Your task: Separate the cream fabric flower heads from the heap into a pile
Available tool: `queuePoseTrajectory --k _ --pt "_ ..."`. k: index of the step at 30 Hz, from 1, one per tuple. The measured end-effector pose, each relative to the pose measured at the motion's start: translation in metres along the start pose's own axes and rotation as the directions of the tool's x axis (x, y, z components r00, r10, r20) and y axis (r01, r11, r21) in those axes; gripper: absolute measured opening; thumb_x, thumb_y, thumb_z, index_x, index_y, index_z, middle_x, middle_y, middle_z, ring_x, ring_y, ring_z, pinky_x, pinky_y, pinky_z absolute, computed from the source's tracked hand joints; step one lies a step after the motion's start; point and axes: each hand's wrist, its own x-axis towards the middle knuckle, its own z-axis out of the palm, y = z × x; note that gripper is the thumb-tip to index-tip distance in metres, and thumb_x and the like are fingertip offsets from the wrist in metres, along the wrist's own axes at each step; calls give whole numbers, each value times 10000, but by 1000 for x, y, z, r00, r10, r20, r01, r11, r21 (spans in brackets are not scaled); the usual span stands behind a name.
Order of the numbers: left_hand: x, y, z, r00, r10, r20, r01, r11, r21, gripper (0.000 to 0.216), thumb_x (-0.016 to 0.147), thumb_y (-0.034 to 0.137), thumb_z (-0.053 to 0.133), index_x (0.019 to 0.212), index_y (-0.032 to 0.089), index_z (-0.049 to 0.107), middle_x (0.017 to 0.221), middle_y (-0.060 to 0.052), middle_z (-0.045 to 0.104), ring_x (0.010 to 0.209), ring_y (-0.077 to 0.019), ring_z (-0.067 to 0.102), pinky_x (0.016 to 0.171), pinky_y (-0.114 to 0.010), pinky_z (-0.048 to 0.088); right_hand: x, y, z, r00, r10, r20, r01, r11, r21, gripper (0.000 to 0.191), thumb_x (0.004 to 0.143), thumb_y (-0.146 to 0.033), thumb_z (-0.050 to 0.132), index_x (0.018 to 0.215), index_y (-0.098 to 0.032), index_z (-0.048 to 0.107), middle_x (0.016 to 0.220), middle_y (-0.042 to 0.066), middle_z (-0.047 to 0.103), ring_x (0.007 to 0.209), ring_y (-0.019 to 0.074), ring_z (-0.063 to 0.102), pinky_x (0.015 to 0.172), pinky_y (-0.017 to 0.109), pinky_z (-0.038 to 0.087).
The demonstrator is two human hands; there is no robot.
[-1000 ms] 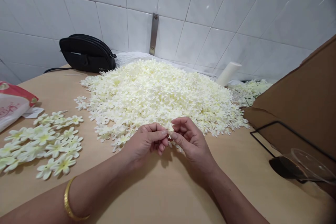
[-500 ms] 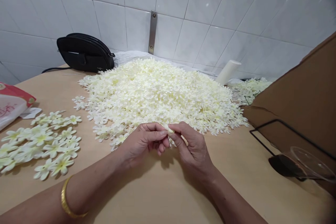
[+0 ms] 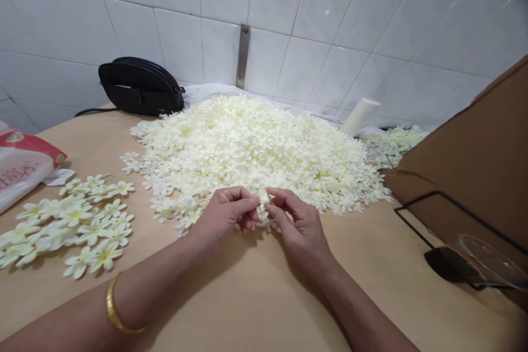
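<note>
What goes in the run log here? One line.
left hand: pinches flower | right hand: pinches same flower | flower pile: just behind

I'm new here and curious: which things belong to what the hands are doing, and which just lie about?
In use: left hand and right hand pinching a small cream fabric flower; large cream flower heap; spread cream flowers.
Lying about: black zipped pouch; red-and-white packet; brown cardboard box; white roll.

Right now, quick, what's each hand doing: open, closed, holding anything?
Left hand: closed, fingertips pinching a small cream flower.
Right hand: closed, pinching the same cream flower from the other side.
</note>
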Motion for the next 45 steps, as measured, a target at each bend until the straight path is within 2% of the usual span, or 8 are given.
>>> queuePoseTrajectory --k 4,6,14,20,28,35,40,45 --pt "0 -2 -1 1000 13 15 -13 1000 27 182 706 256 602 591 137 525 533 -3 560 437 -67 448 463 -204 344 0 0 2 987 -147 -68 135 979 -155 153 801 -178 474 932 -180 553 751 18 538 675 126 518 634 256 424" --pt "0 -3 -1 1000 15 23 -16 999 28 170 716 252 589 606 139 525 545 -1 558 447 -65 447 470 -204 339 0 -1 2 981 -178 -74 160 966 -202 118 801 -168 465 879 -181 552 752 23 537 680 128 517 631 253 423" --pt "-2 -3 1 999 7 51 -7 1000 12 147 744 249 556 648 144 519 556 7 547 456 -62 447 474 -202 323 -1 -4 4 988 -110 -104 95 986 -137 37 788 -172 476 813 -189 498 662 -18 523 601 104 514 586 221 422" --pt "0 -9 1 998 1 60 4 997 -78 103 723 234 590 704 148 537 570 5 557 476 -71 471 503 -212 365 -1 -1 3 998 -56 -31 50 987 -151 86 800 -164 478 806 -173 563 683 -1 584 612 107 542 587 214 417" --pt "2 -11 1 996 -47 70 59 981 -187 113 696 222 630 689 120 580 592 -22 581 495 -78 502 501 -199 388 -2 -2 3 998 6 -60 -14 991 -136 109 801 -208 498 805 -170 601 688 8 611 618 120 557 586 224 425" --pt "3 -10 3 990 -76 118 111 937 -331 163 775 241 541 678 114 571 552 -37 567 506 -103 530 512 -220 435 -3 -4 1 996 -85 -35 77 982 -173 173 828 -171 438 816 -171 610 697 18 608 628 121 551 601 233 425" --pt "1 -11 3 988 -87 127 126 933 -337 97 758 168 561 689 102 581 583 -53 597 537 -104 559 545 -213 452 -3 -4 0 983 -185 4 179 944 -277 205 822 -119 386 799 -155 586 665 25 584 623 127 537 579 224 408" --pt "0 -10 3 986 -103 134 143 933 -329 100 728 146 591 641 99 575 574 -50 601 531 -100 564 535 -203 456 -3 -5 2 978 -207 22 203 927 -315 201 804 -92 373 787 -145 566 647 30 560 599 125 519 545 212 389"
